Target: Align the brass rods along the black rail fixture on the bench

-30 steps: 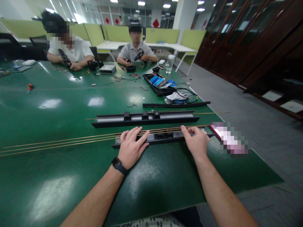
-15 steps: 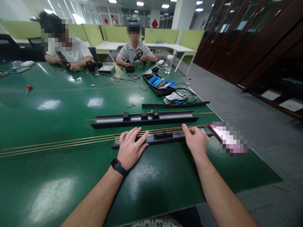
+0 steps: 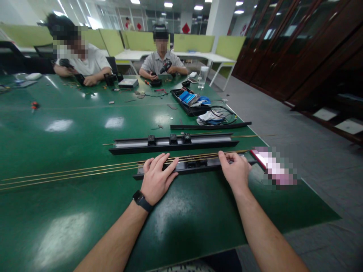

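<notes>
Three thin brass rods (image 3: 93, 170) run lengthwise over a black metal channel (image 3: 181, 171) and stretch far past its left end. My left hand (image 3: 155, 173), wearing a dark watch, rests on the channel's left part with fingers spread across the rods. At the right part, my right hand (image 3: 236, 168) has its thumb and curled fingers closed around the rods; the fingertips are partly hidden. Between the hands, dark blocks (image 3: 195, 162) sit inside the channel under the rods.
Behind lies a second channel (image 3: 172, 143) with several black blocks, then a black strip (image 3: 210, 125). Farther back are a black tray (image 3: 190, 102), gloves (image 3: 212, 116) and a glass (image 3: 202, 77). A phone-like object (image 3: 262, 158) lies right. Two co-workers sit across the green table (image 3: 85, 211).
My hands and the rods stay essentially in place. The co-worker at the left has shifted a dark tool, which now shows nearer the chest.
</notes>
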The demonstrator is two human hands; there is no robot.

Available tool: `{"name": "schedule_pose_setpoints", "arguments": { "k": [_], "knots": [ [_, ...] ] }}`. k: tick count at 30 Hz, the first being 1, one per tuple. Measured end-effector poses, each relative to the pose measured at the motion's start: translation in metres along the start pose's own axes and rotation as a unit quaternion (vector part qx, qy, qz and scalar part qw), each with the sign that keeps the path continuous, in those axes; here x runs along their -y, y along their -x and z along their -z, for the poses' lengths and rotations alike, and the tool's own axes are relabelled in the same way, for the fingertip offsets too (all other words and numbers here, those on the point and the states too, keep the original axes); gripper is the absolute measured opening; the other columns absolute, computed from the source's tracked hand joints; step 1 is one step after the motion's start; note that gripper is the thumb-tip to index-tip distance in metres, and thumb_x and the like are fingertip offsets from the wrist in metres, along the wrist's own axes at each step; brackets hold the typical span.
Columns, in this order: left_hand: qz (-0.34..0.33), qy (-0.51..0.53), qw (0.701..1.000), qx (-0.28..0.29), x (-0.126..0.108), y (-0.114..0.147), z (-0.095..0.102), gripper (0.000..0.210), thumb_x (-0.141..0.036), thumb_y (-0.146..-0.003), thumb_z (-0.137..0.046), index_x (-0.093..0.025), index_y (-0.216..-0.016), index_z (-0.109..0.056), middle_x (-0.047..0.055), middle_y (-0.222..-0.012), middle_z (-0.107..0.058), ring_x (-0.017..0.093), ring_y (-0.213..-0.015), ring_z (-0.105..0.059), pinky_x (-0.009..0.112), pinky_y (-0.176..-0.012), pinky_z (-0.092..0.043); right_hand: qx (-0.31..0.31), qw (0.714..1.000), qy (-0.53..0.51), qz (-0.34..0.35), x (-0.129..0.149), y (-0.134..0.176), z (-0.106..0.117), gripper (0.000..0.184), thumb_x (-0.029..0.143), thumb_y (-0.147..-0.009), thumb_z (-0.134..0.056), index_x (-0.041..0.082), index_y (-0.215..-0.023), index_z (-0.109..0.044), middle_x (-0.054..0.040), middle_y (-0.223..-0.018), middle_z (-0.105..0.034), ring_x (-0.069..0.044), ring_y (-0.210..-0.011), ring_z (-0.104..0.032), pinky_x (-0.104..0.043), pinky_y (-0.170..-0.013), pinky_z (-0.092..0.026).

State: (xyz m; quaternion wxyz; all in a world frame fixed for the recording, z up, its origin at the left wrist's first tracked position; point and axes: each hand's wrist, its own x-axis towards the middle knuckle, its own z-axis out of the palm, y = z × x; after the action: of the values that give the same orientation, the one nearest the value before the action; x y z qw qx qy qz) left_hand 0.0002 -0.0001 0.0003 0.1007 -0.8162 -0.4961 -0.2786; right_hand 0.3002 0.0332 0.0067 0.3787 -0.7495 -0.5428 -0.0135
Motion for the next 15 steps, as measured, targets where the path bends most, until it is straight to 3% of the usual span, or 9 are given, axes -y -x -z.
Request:
{"name": "schedule_pose_setpoints", "arguments": {
  "k": [15],
  "knots": [
    [0.003,0.003,1.0,-0.001,-0.0009,-0.0004,0.0009,0.045,-0.04,-0.096,-0.061,-0.035,-0.14,-0.057,0.011,-0.145,-0.057,0.03,-0.134,-0.052,0.051,-0.108,-0.033,-0.011,0.997,-0.065,0.031,0.0002,0.0,0.0048,0.044,0.063,-0.084,-0.063,0.022,-0.068,-0.064,-0.0025,-0.068,-0.066,-0.024,-0.077,-0.059,-0.039,-0.082,-0.036]
  ]
}}
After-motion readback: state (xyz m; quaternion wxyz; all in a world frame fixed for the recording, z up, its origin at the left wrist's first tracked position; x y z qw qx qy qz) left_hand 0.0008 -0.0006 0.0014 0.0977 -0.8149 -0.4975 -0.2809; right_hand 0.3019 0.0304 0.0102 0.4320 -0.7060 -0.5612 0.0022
